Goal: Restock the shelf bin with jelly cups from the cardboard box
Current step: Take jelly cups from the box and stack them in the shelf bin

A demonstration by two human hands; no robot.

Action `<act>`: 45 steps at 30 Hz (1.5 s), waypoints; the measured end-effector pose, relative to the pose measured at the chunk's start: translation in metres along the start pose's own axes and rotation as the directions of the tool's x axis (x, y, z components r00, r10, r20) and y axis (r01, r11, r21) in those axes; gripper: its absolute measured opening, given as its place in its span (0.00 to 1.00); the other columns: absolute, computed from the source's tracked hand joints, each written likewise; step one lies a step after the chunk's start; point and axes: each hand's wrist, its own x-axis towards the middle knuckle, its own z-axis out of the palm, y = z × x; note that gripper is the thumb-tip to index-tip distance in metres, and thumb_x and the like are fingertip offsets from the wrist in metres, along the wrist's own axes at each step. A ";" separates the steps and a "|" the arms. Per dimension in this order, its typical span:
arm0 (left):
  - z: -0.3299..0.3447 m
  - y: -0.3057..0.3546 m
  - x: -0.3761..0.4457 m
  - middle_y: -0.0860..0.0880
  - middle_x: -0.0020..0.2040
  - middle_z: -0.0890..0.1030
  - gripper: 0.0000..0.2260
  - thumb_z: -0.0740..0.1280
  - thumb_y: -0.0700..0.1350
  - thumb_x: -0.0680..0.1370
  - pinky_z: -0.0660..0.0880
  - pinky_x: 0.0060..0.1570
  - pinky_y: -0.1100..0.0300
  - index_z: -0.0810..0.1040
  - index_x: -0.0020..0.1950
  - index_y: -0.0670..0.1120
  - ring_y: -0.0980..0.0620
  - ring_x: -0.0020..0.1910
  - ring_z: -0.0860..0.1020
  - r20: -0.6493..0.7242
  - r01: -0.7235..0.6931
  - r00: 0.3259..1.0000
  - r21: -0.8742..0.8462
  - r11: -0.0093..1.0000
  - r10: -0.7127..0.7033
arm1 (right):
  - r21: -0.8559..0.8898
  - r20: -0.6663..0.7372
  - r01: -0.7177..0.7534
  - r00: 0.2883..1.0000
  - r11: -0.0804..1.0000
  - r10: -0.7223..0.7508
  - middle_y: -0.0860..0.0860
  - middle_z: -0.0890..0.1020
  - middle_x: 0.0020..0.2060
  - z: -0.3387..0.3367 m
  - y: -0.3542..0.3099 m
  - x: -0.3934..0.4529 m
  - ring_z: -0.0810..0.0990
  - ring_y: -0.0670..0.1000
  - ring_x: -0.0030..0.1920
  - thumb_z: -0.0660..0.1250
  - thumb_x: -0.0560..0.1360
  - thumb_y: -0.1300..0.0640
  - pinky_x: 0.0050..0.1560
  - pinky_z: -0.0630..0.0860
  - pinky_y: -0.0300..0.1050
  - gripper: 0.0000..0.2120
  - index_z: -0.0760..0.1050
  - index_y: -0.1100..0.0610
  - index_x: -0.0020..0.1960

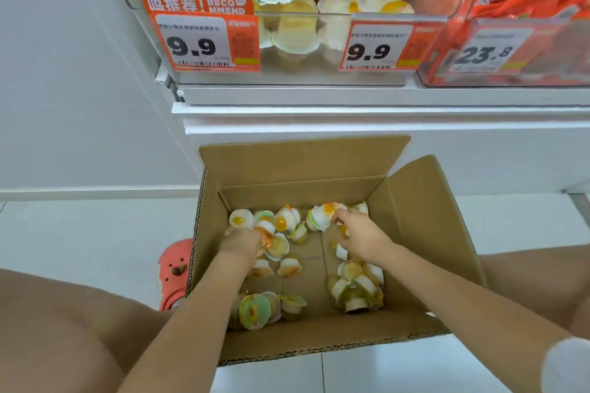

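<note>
Jelly cups (289, 266) in cardboard box (424, 233); left hand (241, 244) and right hand (359, 234) each grasping some.

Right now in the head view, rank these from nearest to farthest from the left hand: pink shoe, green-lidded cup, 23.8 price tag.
1. pink shoe, just left, outside the cardboard box.
2. green-lidded cup, at the box's near end.
3. 23.8 price tag, up right on the shelf.
The left hand is inside the box.

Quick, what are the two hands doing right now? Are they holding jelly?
Left hand: curled round jelly cups inside the cardboard box.
Right hand: fingers pinching one jelly cup at the far end.
</note>
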 end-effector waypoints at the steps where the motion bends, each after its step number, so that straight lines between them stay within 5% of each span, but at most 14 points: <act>1: 0.012 0.001 0.006 0.44 0.63 0.74 0.12 0.60 0.38 0.79 0.72 0.56 0.57 0.72 0.63 0.41 0.45 0.62 0.73 0.038 0.010 0.999 0.002 1.000 -0.011 | -0.014 0.032 -0.046 0.998 0.999 0.046 0.54 0.72 0.55 0.009 0.005 0.003 0.73 0.52 0.45 0.64 0.75 0.65 0.44 0.70 0.45 0.18 0.68 0.53 0.62; 10: 0.056 0.001 0.049 0.44 0.69 0.67 0.17 0.57 0.38 0.80 0.69 0.62 0.53 0.69 0.69 0.44 0.42 0.68 0.64 0.147 0.059 0.986 0.107 0.993 -0.075 | -0.102 -0.028 -0.177 0.984 0.979 0.175 0.56 0.65 0.70 0.034 0.010 0.057 0.71 0.60 0.64 0.58 0.74 0.73 0.49 0.69 0.49 0.32 0.56 0.54 0.75; 16: 0.070 -0.015 0.061 0.46 0.69 0.65 0.17 0.59 0.41 0.80 0.66 0.64 0.51 0.68 0.69 0.44 0.39 0.67 0.62 0.081 0.003 0.997 0.200 0.980 -0.020 | -0.168 -0.182 -0.298 0.946 0.940 0.267 0.55 0.70 0.65 0.043 0.031 0.095 0.67 0.59 0.65 0.61 0.75 0.65 0.61 0.69 0.52 0.18 0.67 0.56 0.64; 19: 0.065 -0.017 0.056 0.45 0.68 0.65 0.18 0.61 0.43 0.78 0.67 0.63 0.52 0.69 0.68 0.44 0.39 0.66 0.62 0.097 -0.023 0.995 0.101 0.995 0.014 | -0.115 -0.170 -0.281 0.951 0.953 0.260 0.56 0.71 0.63 0.056 0.046 0.102 0.68 0.58 0.64 0.61 0.75 0.64 0.63 0.67 0.51 0.15 0.68 0.57 0.61; 21: 0.064 -0.019 0.056 0.46 0.63 0.70 0.21 0.70 0.49 0.72 0.72 0.59 0.53 0.73 0.63 0.46 0.44 0.62 0.68 0.070 -0.001 0.997 -0.179 0.984 0.014 | -0.092 -0.215 -0.258 0.948 0.962 0.234 0.56 0.71 0.62 0.059 0.052 0.104 0.68 0.59 0.62 0.62 0.75 0.62 0.60 0.67 0.50 0.14 0.70 0.58 0.60; 23: 0.057 -0.022 0.052 0.47 0.56 0.79 0.21 0.75 0.52 0.65 0.77 0.53 0.55 0.77 0.55 0.48 0.50 0.54 0.77 0.068 0.049 0.998 -0.650 0.758 -0.006 | -0.082 -0.235 -0.252 0.945 0.964 0.227 0.56 0.70 0.61 0.059 0.056 0.104 0.68 0.59 0.61 0.64 0.75 0.59 0.57 0.69 0.50 0.14 0.71 0.57 0.61; 25: 0.044 -0.024 0.045 0.47 0.55 0.81 0.22 0.75 0.50 0.63 0.77 0.54 0.56 0.78 0.55 0.49 0.51 0.54 0.79 0.159 0.132 0.985 -0.939 0.318 0.061 | -0.100 -0.220 -0.240 0.952 0.966 0.214 0.54 0.69 0.61 0.060 0.062 0.101 0.67 0.58 0.61 0.67 0.74 0.58 0.56 0.69 0.51 0.17 0.70 0.53 0.62; 27: 0.033 -0.022 0.038 0.43 0.59 0.80 0.23 0.75 0.44 0.67 0.76 0.59 0.53 0.76 0.60 0.45 0.47 0.59 0.79 0.208 0.246 0.952 -0.956 -0.157 0.225 | -0.115 -0.193 -0.198 0.966 0.973 0.174 0.52 0.70 0.61 0.061 0.066 0.098 0.65 0.57 0.61 0.68 0.73 0.59 0.57 0.67 0.50 0.19 0.68 0.51 0.61; 30: 0.021 -0.017 0.026 0.36 0.62 0.77 0.27 0.75 0.38 0.68 0.78 0.56 0.50 0.72 0.65 0.40 0.40 0.60 0.77 0.122 0.310 0.918 -0.815 -0.490 0.379 | -0.190 -0.194 -0.082 0.980 0.978 0.044 0.51 0.76 0.57 0.064 0.063 0.099 0.69 0.56 0.58 0.66 0.74 0.59 0.54 0.67 0.49 0.15 0.67 0.52 0.58; 33: 0.018 -0.014 0.017 0.36 0.65 0.75 0.37 0.80 0.36 0.60 0.79 0.54 0.51 0.72 0.67 0.41 0.39 0.62 0.76 0.042 0.327 0.887 -0.761 -0.560 0.460 | -0.191 -0.043 -0.058 0.998 0.980 0.050 0.53 0.71 0.63 0.058 0.057 0.107 0.69 0.58 0.60 0.63 0.75 0.61 0.59 0.69 0.50 0.19 0.68 0.52 0.64; 37: 0.008 -0.011 0.004 0.37 0.65 0.75 0.29 0.73 0.34 0.67 0.79 0.54 0.51 0.73 0.67 0.43 0.41 0.61 0.77 0.093 0.342 0.901 -0.753 -0.562 0.423 | -0.214 0.131 -0.093 0.984 0.973 0.123 0.60 0.65 0.65 0.053 0.048 0.112 0.69 0.60 0.61 0.61 0.76 0.60 0.60 0.71 0.52 0.14 0.70 0.57 0.62; 40: -0.005 -0.006 -0.003 0.38 0.66 0.74 0.17 0.64 0.38 0.77 0.80 0.51 0.53 0.75 0.65 0.42 0.42 0.61 0.76 0.199 0.337 0.931 -0.791 -0.511 0.307 | 0.187 0.081 -0.133 0.990 0.973 0.120 0.55 0.73 0.53 0.036 0.041 0.099 0.73 0.56 0.48 0.67 0.73 0.59 0.44 0.73 0.46 0.12 0.69 0.55 0.54; 45: -0.042 0.011 -0.019 0.37 0.63 0.73 0.14 0.58 0.43 0.78 0.81 0.42 0.52 0.76 0.61 0.41 0.41 0.55 0.78 0.201 0.269 0.961 -0.846 -0.461 0.192 | 0.722 0.268 -0.228 0.963 0.653 0.040 0.53 0.74 0.48 -0.025 -0.001 0.053 0.72 0.51 0.41 0.65 0.75 0.57 0.34 0.69 0.41 0.13 0.69 0.49 0.59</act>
